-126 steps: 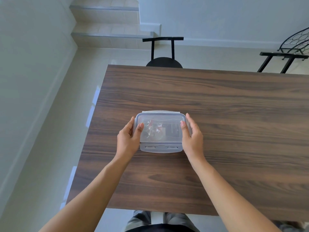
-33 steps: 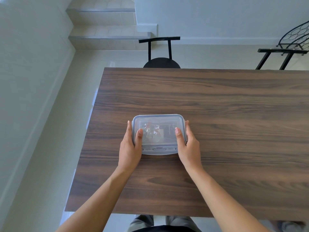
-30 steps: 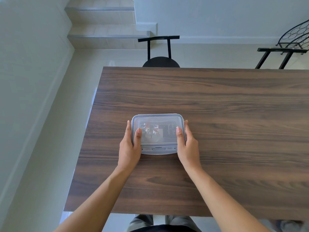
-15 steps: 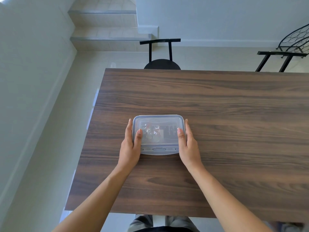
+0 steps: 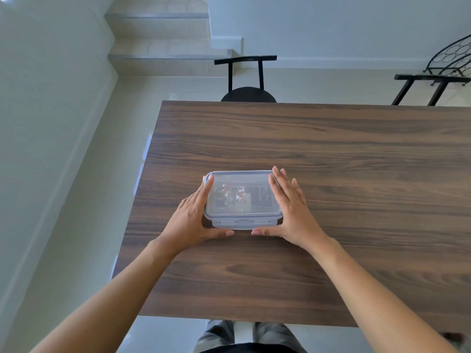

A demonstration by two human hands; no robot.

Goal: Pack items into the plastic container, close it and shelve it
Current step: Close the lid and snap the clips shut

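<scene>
Presently, one plastic container [image 5: 242,198] sits lidded on the counter [image 5: 331,159], long axis left to right, latch tab facing the person. Left hand [image 5: 192,216] and right hand [image 5: 290,212] flank its short ends, fingers [image 5: 279,179] extended, thumbs at the near edge. Contents blurred, uncounted.

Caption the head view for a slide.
Both hands, left hand and right hand, flank the lidded plastic container on a wooden table.

Clear bluish-rimmed container [image 5: 242,197] with red and black contents, dark streaky wood-grain table [image 5: 331,161], black chair [image 5: 247,80].
</scene>
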